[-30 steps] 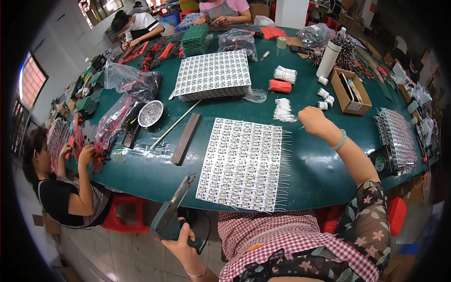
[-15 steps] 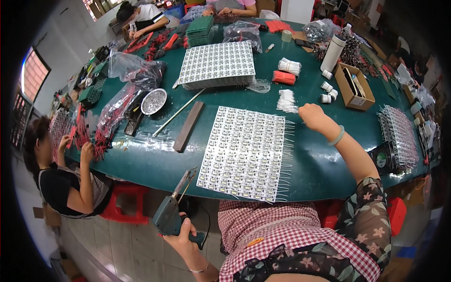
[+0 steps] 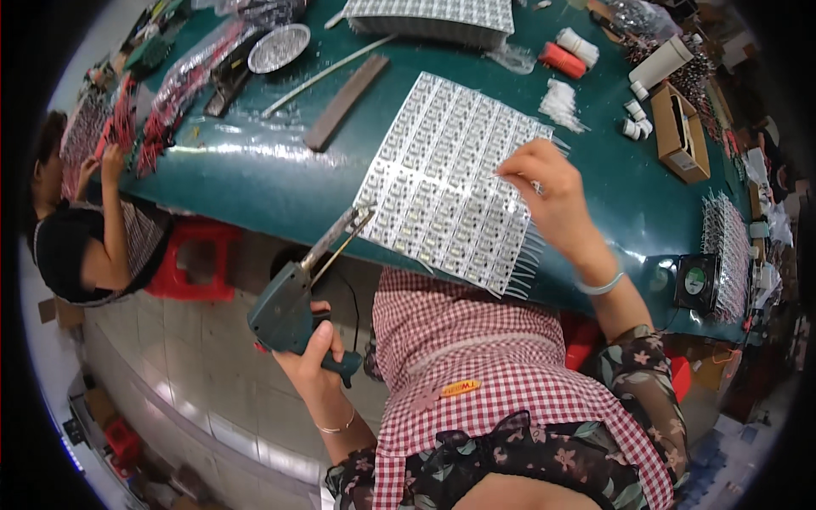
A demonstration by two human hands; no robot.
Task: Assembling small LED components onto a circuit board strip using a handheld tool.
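My left hand (image 3: 319, 348) is wrapped round the handle of a dark green soldering gun (image 3: 285, 310). The gun's metal tip and a thin feed tube reach up to the left edge of a white circuit board panel (image 3: 425, 183) covered in rows of small components. Above the panel's right part, my right hand (image 3: 548, 187) pinches what looks like a thin white wire, of which only a small end shows at the fingertips. Short white wires (image 3: 529, 263) stick out along the panel's right edge. A loose pile of white wires (image 3: 561, 104) lies beyond my right hand.
A stack of panels (image 3: 433, 21) stands at the back. Left of my panel lie a brown bar (image 3: 347, 104), a thin rod (image 3: 327, 76) and a foil-like dish (image 3: 279, 48). On the right are a cardboard box (image 3: 680, 136) and a white bottle (image 3: 661, 61). A co-worker (image 3: 93, 221) sits at left.
My right hand has come from the white wire pile to over the panel. My left hand has raised the soldering gun's tip to the panel's left edge. The view has tilted downward.
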